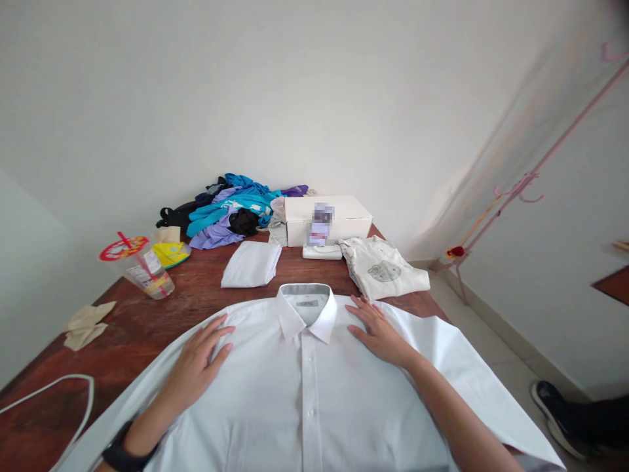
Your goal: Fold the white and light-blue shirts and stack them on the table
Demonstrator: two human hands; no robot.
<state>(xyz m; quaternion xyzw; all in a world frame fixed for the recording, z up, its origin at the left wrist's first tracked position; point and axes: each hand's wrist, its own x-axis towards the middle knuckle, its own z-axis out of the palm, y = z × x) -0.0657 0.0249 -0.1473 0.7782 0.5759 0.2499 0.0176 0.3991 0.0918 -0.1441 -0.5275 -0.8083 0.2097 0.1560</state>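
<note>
A white button-up shirt (275,387) lies spread face up on the wooden table, its collar pointing away from me and its front placket running down the middle. My left hand (199,354) rests flat on the shirt's left shoulder area, fingers apart. On the other side of the collar, my right hand (378,329) lies open on the cloth near the right shoulder. Neither hand grips anything. Both sleeves stretch outward and down toward me. The shirt's lower part runs out of view.
Behind the collar are a folded white cloth (251,264), a folded printed garment (388,267) and a white box (344,213). A clothes pile (236,206) sits at the back. Leftward stand a plastic cup (147,269), tissue (88,324) and white cable (91,393). A person's shoe (555,419) shows right.
</note>
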